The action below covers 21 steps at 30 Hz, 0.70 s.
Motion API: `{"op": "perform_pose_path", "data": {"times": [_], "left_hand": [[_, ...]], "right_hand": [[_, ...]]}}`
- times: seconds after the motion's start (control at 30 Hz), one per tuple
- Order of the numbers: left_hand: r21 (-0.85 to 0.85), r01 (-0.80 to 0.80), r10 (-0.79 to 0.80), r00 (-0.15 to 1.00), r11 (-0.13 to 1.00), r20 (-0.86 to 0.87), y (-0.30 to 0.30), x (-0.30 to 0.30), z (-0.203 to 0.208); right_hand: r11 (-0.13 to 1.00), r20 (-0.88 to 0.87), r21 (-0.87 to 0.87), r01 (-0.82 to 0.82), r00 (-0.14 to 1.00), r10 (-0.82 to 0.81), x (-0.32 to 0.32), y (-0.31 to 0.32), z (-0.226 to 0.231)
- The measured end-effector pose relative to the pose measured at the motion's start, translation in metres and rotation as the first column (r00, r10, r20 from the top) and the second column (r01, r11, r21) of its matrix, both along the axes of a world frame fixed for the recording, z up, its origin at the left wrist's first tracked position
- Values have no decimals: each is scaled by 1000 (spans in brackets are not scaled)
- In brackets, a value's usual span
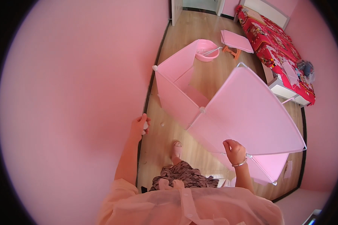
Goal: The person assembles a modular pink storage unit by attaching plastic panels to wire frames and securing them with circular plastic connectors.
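Note:
Along the wall at left, my left hand (139, 124) is closed around a white round connector (145, 125); a further white piece shows below its fingers. My right hand (235, 150) is curled closed at the lower edge of a large pink panel (251, 108) with a white rim, which leans up at a tilt. What its fingers hold, if anything, is hidden. Right beside it, a white connector (249, 156) sits on the panel edge. This panel joins other pink panels (180, 97) at a white connector (202, 110), forming an open, box-like frame.
Beyond the frame stand a pink basin (207, 50) with things in it and an orange stool (232, 51) bearing loose pink panels (236, 40). A bed with a red patterned cover (266, 41) is at far right. A small white piece (162, 124) lies on the wooden floor.

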<state>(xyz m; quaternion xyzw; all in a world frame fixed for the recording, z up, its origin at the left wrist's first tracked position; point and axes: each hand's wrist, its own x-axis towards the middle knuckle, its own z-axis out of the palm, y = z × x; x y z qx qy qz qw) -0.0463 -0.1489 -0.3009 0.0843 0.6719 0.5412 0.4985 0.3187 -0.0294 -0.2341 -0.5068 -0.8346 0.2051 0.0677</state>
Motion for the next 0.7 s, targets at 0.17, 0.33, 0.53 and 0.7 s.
{"op": "perform_pose_path", "data": {"times": [0.17, 0.33, 0.53, 0.7], "left_hand": [[24, 73, -64, 963, 997, -262, 80, -57, -13], [-166, 85, -151, 885, 982, -441, 170, -111, -35], [-523, 138, -479, 641, 841, -600, 256, -121, -44], [-737, 261, -765, 400, 624, -506, 286, -139, -51]], "right_hand": [[985, -224, 157, -79, 968, 113, -43, 34, 8], [943, -287, 96, -319, 898, 333, -116, 47, -39], [893, 81, 390, -225, 974, 210, -218, 84, -128], [984, 223, -142, -106, 965, 137, -229, 114, -159]]}}
